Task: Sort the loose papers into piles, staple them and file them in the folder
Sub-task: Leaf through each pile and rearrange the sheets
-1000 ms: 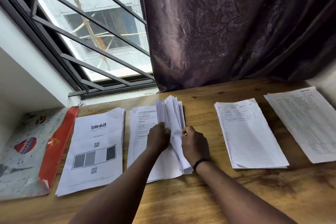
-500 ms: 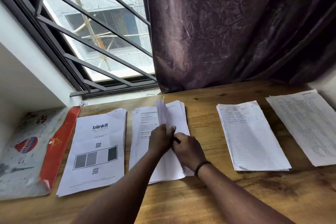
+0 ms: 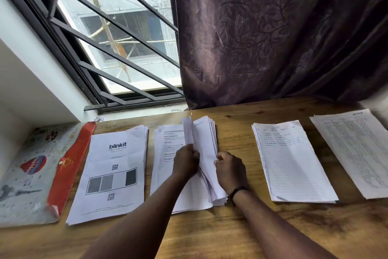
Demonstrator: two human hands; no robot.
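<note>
Several paper piles lie in a row on the wooden table (image 3: 210, 235). In the middle, a thick stack of loose papers (image 3: 206, 139) rests partly on a printed pile (image 3: 165, 145). My left hand (image 3: 185, 161) pinches a few raised sheets at the stack's left edge. My right hand (image 3: 230, 169) grips the stack's right edge, fingers curled round the sheets. A pile topped by a "blinkit" sheet (image 3: 111, 172) lies to the left. The folder (image 3: 27, 174), grey with a red flap, lies at the far left.
A lined handwritten pile (image 3: 294, 166) and a pile with a printed table (image 3: 354, 149) lie to the right. A dark curtain (image 3: 273, 38) hangs behind the table; a barred window (image 3: 117, 38) is at the back left. No stapler shows.
The sheets were pressed flatter half a second ago; now my left hand has lifted a few sheets upright again and my right hand has shifted to the stack's right edge.
</note>
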